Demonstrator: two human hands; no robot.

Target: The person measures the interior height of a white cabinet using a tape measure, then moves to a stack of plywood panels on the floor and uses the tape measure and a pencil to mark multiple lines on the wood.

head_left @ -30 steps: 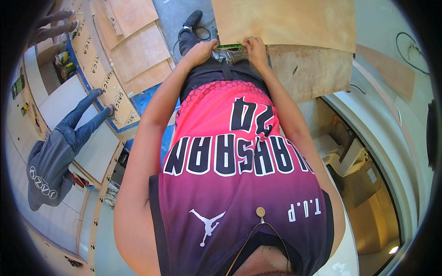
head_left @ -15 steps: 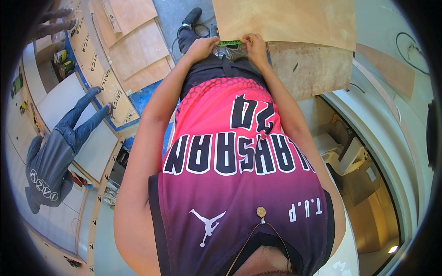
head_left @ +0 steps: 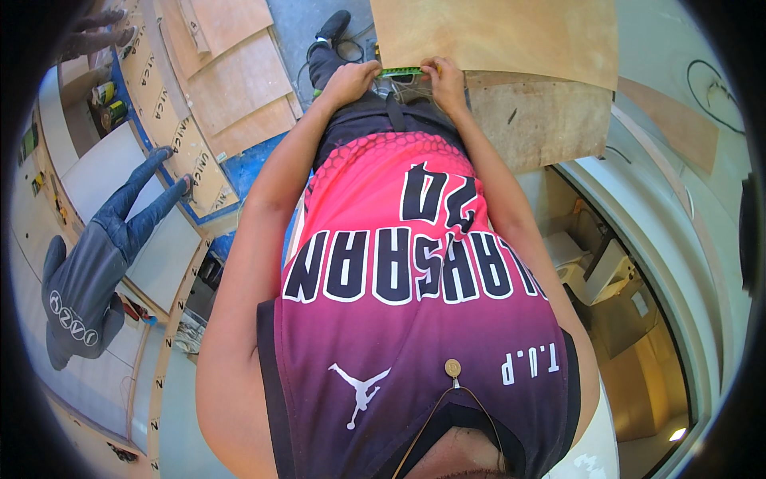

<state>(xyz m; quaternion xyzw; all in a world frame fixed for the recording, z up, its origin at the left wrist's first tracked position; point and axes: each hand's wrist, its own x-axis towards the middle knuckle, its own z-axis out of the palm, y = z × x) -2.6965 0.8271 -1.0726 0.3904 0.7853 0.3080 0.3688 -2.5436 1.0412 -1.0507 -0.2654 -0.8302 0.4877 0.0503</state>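
A pale plywood sheet lies across a scuffed board at upper right, while overlapping wooden panels cover grey floor at upper left.

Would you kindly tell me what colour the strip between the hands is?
The strip is green, best seen in the head view.

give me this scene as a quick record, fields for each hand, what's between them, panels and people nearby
left hand: fingers closed on the left end of a green strip
right hand: fingers closed near its right end
between hands: strip stretched beside the near edge of a wooden panel
other panels: wooden sheets on the left
people: co-worker in grey top and jeans, left
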